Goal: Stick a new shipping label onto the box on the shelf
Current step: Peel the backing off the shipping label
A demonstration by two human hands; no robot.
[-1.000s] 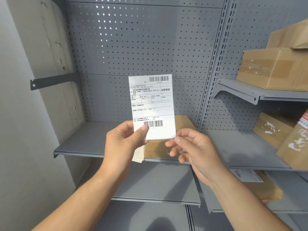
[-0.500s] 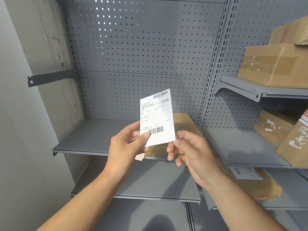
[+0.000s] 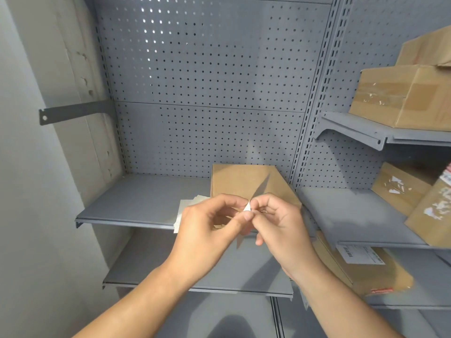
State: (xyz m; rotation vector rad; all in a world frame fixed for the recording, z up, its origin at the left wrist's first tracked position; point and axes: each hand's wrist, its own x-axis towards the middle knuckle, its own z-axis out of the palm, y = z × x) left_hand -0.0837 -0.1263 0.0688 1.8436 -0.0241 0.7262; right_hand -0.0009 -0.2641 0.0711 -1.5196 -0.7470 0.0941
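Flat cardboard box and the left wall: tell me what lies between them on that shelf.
Head view: pale paper sheets lie beside the box, partly hidden by the left hand; beyond them, bare grey shelf.

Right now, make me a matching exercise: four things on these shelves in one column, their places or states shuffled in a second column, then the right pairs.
Things
1. shipping label
2. flat box
3. backing paper
4. taped box

Places or states
A. on the upper right shelf
B. pinched between both hands, edge-on
C. on the middle shelf, behind the hands
D. beside the flat box, partly hidden by the left hand

Pairs: 1-B, 2-C, 3-D, 4-A
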